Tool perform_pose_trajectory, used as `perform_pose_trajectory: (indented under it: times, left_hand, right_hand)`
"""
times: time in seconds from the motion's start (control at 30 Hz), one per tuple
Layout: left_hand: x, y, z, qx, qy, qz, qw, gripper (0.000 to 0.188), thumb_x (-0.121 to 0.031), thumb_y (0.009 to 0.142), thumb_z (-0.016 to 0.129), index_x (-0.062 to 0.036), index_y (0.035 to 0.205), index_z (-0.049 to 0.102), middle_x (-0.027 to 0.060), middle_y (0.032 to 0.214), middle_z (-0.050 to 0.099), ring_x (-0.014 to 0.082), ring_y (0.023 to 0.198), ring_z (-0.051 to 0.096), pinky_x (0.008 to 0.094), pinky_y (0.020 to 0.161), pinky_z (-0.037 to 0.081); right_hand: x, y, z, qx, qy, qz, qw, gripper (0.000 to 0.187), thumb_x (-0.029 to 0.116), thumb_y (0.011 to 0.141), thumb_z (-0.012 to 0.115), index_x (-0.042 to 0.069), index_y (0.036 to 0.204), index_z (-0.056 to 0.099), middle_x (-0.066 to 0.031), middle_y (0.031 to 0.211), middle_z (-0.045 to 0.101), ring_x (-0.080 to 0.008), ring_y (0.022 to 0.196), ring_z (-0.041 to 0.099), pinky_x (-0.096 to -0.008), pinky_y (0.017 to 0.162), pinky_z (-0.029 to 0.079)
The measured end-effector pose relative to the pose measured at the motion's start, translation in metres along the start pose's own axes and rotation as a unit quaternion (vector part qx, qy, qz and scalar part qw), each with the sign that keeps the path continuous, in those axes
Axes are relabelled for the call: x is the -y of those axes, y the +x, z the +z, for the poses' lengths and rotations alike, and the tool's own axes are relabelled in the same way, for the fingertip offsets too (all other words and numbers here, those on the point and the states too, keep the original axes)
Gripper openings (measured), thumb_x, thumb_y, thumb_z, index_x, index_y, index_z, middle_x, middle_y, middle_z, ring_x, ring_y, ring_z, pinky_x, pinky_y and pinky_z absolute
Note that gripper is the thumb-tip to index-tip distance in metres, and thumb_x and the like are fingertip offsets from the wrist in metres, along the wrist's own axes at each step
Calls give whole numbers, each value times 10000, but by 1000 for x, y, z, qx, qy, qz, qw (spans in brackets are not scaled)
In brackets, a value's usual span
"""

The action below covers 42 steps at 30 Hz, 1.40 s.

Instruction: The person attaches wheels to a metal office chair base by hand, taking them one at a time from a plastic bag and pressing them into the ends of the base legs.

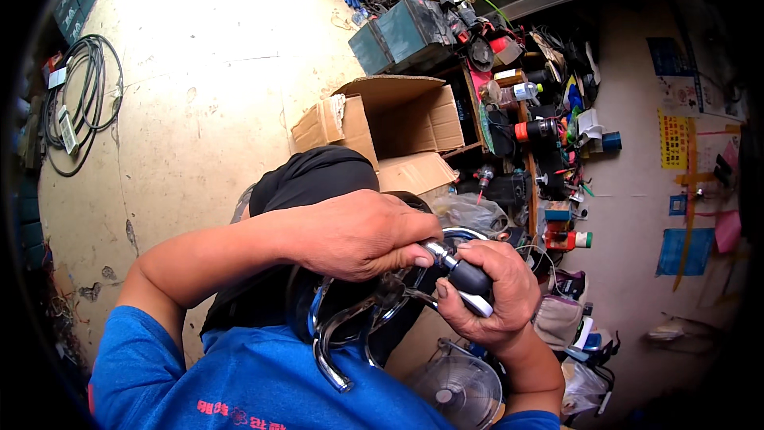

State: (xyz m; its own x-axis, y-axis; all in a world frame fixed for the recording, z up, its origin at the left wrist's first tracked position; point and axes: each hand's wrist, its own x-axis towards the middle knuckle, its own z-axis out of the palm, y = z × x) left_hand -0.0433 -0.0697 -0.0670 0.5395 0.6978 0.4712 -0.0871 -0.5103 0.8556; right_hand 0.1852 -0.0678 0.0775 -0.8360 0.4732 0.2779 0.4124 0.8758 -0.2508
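Observation:
My left hand (362, 235) reaches across my lap, its thumb and fingers closed on the end of a chrome fitting (438, 252). Against that fitting sits a black rounded piece (469, 277) with a white part (479, 303) below it. My right hand (505, 291) is wrapped round this black piece. Curved chrome tubing (324, 348) rests on my lap against my blue shirt, partly under my left forearm. The exact kind of the black piece cannot be made out, and my fingers hide where it meets the fitting.
An open cardboard box (406, 123) stands ahead on the floor. Cluttered shelves with bottles and tools (533, 127) run along the right, near a dark green case (406, 28). A fan (458, 392) is close by my right arm. Coiled cable (87, 103) lies at far left.

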Motion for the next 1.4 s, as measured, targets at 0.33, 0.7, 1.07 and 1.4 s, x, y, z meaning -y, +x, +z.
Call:
perform_pose_trajectory:
  times: [0.33,0.7,1.07,1.4]
  left_hand:
    - [2,-1,1,0,16,4,1000,416,-412,1163,565,-21,1285,639,216,1112,709,457,1104,682,540,978,548]
    - [3,0,1,11,11,3,1000,422,-416,1162,567,-18,1282,640,213,1130,712,452,1125,683,530,994,553]
    - [1,1,3,4,15,-3,1000,418,-413,1156,576,-16,1275,637,215,1119,709,457,1105,684,537,984,553]
    - [2,2,4,-3,25,-6,1000,409,-404,1152,588,-14,1266,635,218,1112,711,454,1098,690,533,975,556]
  right_hand:
    - [1,-1,3,-5,0,7,1000,514,112,831,939,-9,1260,683,-167,1028,776,-331,850,779,-411,749,649]
    - [-9,16,-11,60,45,-9,997,482,102,836,929,-6,1239,688,-163,1027,766,-348,860,781,-418,741,644]
    - [-4,-1,6,-15,19,8,1000,497,100,814,934,-4,1235,691,-162,1031,768,-337,856,777,-411,740,646]
    - [2,5,2,-3,-3,21,1000,464,86,830,919,-23,1223,696,-169,1013,758,-349,837,769,-419,717,638]
